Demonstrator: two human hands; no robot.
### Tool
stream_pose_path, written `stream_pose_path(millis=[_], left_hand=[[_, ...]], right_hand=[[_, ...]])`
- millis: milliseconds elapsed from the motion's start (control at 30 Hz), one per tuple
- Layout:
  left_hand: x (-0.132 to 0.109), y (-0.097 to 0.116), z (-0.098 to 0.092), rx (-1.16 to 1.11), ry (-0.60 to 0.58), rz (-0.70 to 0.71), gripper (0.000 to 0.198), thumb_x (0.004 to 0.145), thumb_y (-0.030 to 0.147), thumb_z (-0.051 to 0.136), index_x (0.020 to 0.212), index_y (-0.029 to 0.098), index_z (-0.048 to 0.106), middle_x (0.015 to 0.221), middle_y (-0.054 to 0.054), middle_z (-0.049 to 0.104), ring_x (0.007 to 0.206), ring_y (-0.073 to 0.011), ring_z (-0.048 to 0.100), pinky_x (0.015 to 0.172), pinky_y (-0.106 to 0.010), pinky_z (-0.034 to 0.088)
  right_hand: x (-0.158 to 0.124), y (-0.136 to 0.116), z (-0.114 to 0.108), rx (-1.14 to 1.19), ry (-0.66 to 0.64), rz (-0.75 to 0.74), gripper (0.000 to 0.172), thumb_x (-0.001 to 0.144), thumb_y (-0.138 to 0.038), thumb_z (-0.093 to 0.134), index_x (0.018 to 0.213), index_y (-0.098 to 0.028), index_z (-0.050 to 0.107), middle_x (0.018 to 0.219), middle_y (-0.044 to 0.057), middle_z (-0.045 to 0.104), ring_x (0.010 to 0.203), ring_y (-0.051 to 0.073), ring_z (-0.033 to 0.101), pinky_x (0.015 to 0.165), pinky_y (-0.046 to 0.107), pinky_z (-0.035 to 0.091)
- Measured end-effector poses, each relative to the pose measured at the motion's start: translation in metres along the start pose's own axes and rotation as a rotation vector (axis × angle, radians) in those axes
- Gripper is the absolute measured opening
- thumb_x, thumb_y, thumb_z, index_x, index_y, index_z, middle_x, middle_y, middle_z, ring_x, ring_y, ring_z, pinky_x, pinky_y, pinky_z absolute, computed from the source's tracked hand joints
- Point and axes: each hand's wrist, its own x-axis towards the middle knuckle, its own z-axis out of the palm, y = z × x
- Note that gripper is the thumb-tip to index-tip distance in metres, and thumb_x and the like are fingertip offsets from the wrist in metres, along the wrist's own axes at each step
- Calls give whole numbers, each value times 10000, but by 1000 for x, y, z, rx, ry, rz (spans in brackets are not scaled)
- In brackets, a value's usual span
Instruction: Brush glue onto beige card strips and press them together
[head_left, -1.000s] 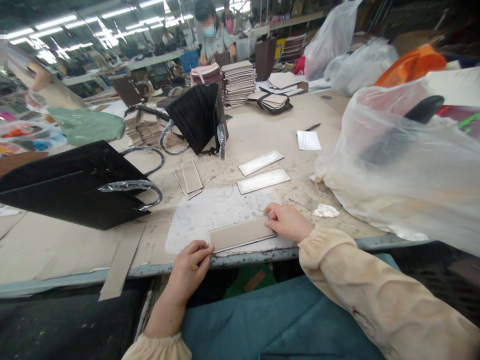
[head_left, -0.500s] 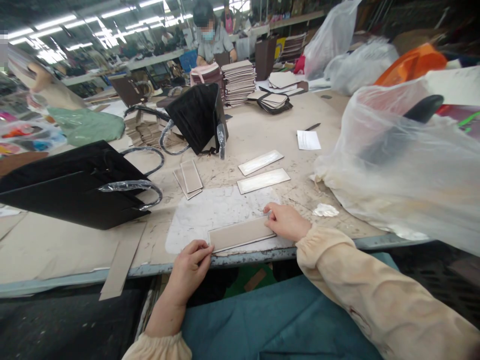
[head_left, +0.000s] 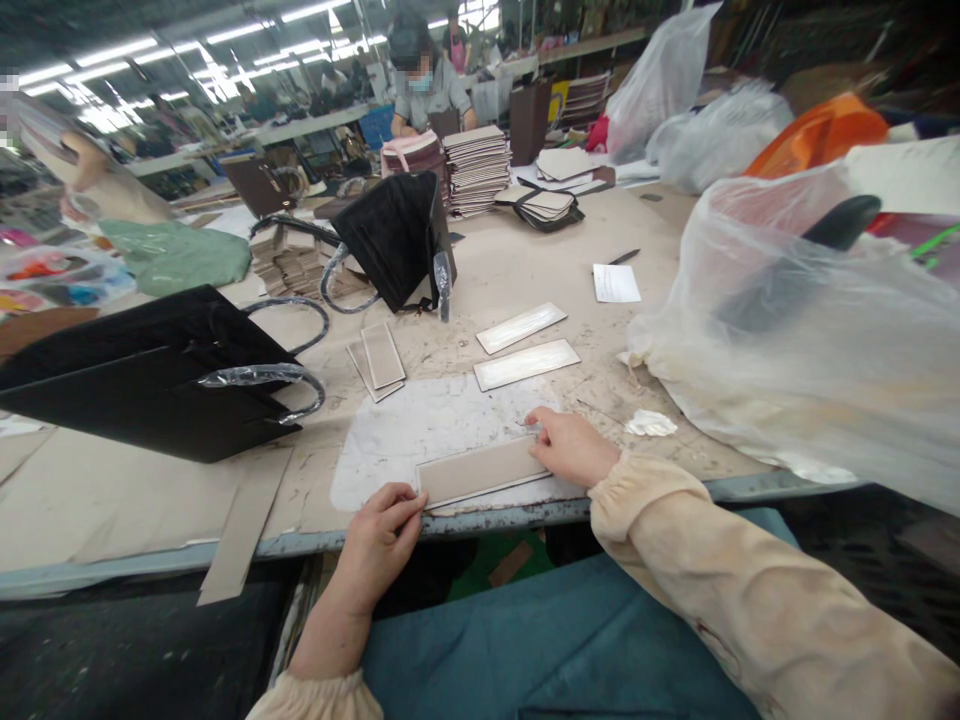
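A long beige panel with dark edges [head_left: 480, 472] lies at a slant near the table's front edge, partly over a white sheet [head_left: 405, 430]. My left hand [head_left: 386, 525] pinches its lower left corner between thumb and fingers. At the panel's right end, my right hand [head_left: 568, 445] is closed on the edge with curled fingers. Two pale, shiny strips [head_left: 526, 364] lie behind the panel, side by side. Left of them, two smaller beige pieces [head_left: 383, 356] overlap each other.
Black bags [head_left: 150, 375] with plastic-wrapped handles stand at the left and centre back. A large clear plastic bag [head_left: 810, 340] fills the right. Farther back are stacked panels [head_left: 478, 170] and a masked person [head_left: 427, 95]. A loose strip [head_left: 244, 530] overhangs the front edge.
The view has shifted very slightly. Both hands keep nearly the same places on the panel, and nothing else has visibly moved.
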Motion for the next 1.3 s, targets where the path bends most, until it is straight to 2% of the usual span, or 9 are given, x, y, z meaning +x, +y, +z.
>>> stream_pose_path(millis=[433, 567, 667, 733, 800, 867, 967, 1100, 1300], left_hand=[[1, 3, 2, -14, 5, -30, 192, 812, 206, 503, 891, 190, 677, 884, -58, 589, 803, -144, 583, 723, -264, 496], [1, 5, 3, 0, -3, -33, 187, 812, 226, 505, 885, 200, 675, 887, -59, 585, 803, -152, 581, 731, -277, 495], [1, 4, 4, 31, 5, -17, 183, 810, 241, 509, 883, 207, 673, 895, -55, 591, 800, -155, 587, 720, -274, 498], [0, 2, 5, 47, 14, -10, 174, 807, 252, 516, 866, 207, 674, 892, -52, 596, 791, -155, 590, 710, -271, 499], [1, 0, 6, 52, 24, 0, 168, 805, 257, 520, 848, 207, 675, 885, -49, 597, 782, -154, 592, 702, -268, 499], [1, -1, 7, 53, 32, 9, 166, 804, 259, 520, 842, 207, 673, 879, -47, 597, 776, -152, 594, 696, -266, 501], [1, 0, 8, 65, 41, 4, 165, 804, 267, 521, 837, 209, 672, 872, -42, 597, 764, -146, 599, 687, -260, 506], [0, 3, 7, 66, 38, -18, 173, 806, 254, 512, 840, 202, 673, 875, -42, 598, 773, -145, 601, 705, -263, 506], [2, 7, 6, 56, 37, -42, 188, 819, 243, 495, 807, 201, 678, 884, -47, 599, 765, -140, 598, 715, -265, 498]], right_hand=[[-3, -5, 0, -197, 6, -12, 399, 757, -210, 482, 1153, -163, 492, 824, 87, 668, 822, 225, 611, 702, 296, 401], [-11, -17, -4, -325, 43, 42, 380, 778, -258, 488, 1145, -159, 482, 809, 123, 658, 790, 268, 616, 650, 326, 414], [-20, -33, -5, -372, 95, 94, 274, 796, -234, 468, 1051, -153, 527, 808, 135, 642, 762, 277, 610, 630, 344, 425], [-25, -48, 1, -332, 139, 16, 277, 807, -154, 417, 1058, -141, 534, 874, 139, 638, 823, 263, 599, 674, 345, 439], [-30, -65, 14, -251, 183, -169, 376, 830, -144, 385, 1194, -117, 473, 1038, 147, 614, 969, 249, 558, 794, 348, 438], [-32, -78, 34, -167, 205, -366, 516, 856, -312, 424, 1312, -76, 363, 1267, 166, 496, 1176, 260, 429, 970, 369, 357], [-33, -87, 66, -110, 177, -477, 722, 832, -553, 400, 1348, -53, 326, 1427, 167, 306, 1322, 277, 220, 1081, 416, 208], [-33, -76, 83, -133, 132, -481, 782, 825, -629, 333, 1355, -55, 331, 1443, 166, 271, 1346, 260, 171, 1098, 432, 152], [-46, -37, 64, -221, 176, -270, 863, 785, -669, 372, 1370, -39, 304, 1450, 185, 232, 1348, 280, 166, 1096, 443, 152]])
